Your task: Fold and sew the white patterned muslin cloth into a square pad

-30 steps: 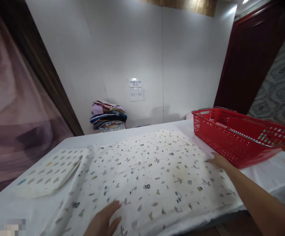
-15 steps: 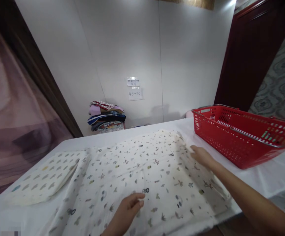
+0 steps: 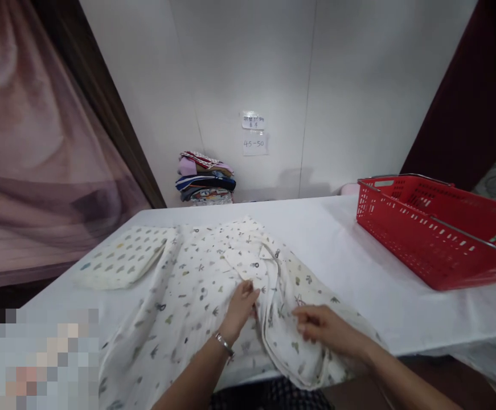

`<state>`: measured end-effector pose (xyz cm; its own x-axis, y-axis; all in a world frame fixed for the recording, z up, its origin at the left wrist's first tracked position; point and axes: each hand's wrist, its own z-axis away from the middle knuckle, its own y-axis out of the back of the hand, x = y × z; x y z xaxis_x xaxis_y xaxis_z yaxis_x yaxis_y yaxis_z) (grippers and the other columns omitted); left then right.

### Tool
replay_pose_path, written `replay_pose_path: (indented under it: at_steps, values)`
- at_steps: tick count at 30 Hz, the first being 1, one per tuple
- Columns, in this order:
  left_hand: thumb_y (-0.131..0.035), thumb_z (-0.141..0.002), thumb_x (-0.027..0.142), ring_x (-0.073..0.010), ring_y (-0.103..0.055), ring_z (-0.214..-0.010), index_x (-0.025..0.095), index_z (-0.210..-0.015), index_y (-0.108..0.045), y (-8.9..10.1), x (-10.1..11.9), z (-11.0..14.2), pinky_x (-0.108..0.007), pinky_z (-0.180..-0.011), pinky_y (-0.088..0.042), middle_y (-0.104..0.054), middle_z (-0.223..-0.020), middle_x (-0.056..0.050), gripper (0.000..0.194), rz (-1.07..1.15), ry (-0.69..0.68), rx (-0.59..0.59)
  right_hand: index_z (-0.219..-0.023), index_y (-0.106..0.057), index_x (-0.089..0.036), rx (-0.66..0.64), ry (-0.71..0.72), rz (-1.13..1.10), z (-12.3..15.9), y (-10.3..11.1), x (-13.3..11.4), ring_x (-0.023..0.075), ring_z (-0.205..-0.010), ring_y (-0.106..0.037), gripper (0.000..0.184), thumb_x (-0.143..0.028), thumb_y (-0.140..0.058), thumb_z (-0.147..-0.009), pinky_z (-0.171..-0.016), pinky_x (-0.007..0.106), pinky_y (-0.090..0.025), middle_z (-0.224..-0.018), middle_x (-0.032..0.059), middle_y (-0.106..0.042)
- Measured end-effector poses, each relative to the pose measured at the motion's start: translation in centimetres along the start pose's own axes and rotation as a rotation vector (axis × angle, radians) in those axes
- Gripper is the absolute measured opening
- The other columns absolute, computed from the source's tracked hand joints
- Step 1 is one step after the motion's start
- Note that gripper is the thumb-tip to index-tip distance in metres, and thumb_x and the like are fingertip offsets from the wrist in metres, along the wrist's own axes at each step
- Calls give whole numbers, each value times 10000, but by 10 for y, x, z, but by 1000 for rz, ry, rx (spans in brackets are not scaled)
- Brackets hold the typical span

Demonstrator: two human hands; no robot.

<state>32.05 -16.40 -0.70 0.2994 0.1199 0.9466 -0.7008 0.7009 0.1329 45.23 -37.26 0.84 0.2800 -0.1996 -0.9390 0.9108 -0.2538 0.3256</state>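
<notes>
A white cotton cloth (image 3: pixel 205 302) printed with small trees, leaves and other figures is spread over the table, its right part gathered and turned over in loose folds. My left hand (image 3: pixel 242 303), with a metal bracelet at the wrist, is closed at the edge of the turned part, fingertips pinching the fabric. To its right, my right hand (image 3: pixel 322 324) lies on the folded layer with curled fingers closed on the fabric. A folded cream cloth (image 3: pixel 122 259) with grey cloud-like shapes rests at the left, beside the printed cloth.
A red plastic basket (image 3: pixel 435 239) with metal handles stands at the right of the white-covered table (image 3: pixel 333 239). Behind the table is a stack of folded fabrics (image 3: pixel 207 182) against the wall, near paper labels (image 3: pixel 255 143). A pink curtain (image 3: pixel 51 159) hangs at left.
The cloth's right side has been drawn leftward into folds. My right hand has moved in from the far right edge toward my left hand. The camera view has shifted.
</notes>
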Motion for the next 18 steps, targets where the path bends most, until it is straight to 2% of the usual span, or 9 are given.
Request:
replay_pose_path:
  at_steps: [2, 4, 8, 11, 13, 15, 18]
  values:
    - [-604, -728, 382, -190, -580, -888, 171, -1145, -506, 5, 3, -5, -315, -746, -454, -531, -1214, -117, 477, -212, -129, 144, -1034, -608, -146, 105, -33, -92, -25, 12, 8, 121, -588, -555, 346, -386, -514, -804, -569, 247, -456, -676, 4, -603]
    - [-556, -763, 349, -169, -579, -830, 164, -1094, -539, 6, 13, -12, -312, -770, -443, -564, -1135, -100, 380, -412, -247, 224, -1005, -607, -140, 217, -54, -102, -56, 19, 12, 132, -604, -571, 326, -368, -504, -797, -560, 256, -467, -709, 18, -616]
    - [-461, -817, 282, -134, -578, -781, 202, -942, -587, -7, 41, -35, -275, -780, -428, -600, -1015, -35, 195, -723, -378, 202, -986, -612, -179, 400, -101, 158, -122, 25, 9, 134, -694, -591, 255, -266, -461, -801, -600, 242, -464, -864, 28, -640]
    - [-485, -803, 272, -156, -581, -907, 214, -919, -591, -24, 51, -61, -273, -824, -409, -605, -1025, -33, 168, -809, -357, 185, -919, -626, -172, 459, -154, 298, -163, 24, 6, 147, -737, -580, 213, -209, -470, -779, -643, 243, -431, -849, 38, -642]
    - [-529, -776, 317, -201, -581, -958, 188, -936, -590, -34, 50, -79, -304, -823, -415, -599, -1067, -77, 214, -836, -284, 185, -850, -625, -159, 489, -175, 342, -181, 23, 9, 173, -818, -567, 156, -223, -524, -750, -693, 252, -405, -843, 56, -639]
    - [-565, -745, 402, -253, -587, -972, 146, -969, -579, -39, 46, -93, -342, -803, -428, -586, -1101, -142, 341, -857, -188, 190, -848, -615, -156, 524, -200, 373, -191, 21, 15, 197, -869, -552, 171, -270, -571, -729, -729, 267, -386, -858, 72, -636]
    - [-599, -688, 501, -298, -579, -1005, 117, -1038, -541, -42, 40, -107, -368, -803, -432, -566, -1141, -194, 523, -857, -90, 204, -973, -592, -161, 578, -225, 361, -197, 19, 26, 216, -876, -553, 301, -315, -584, -714, -734, 291, -381, -889, 85, -632]
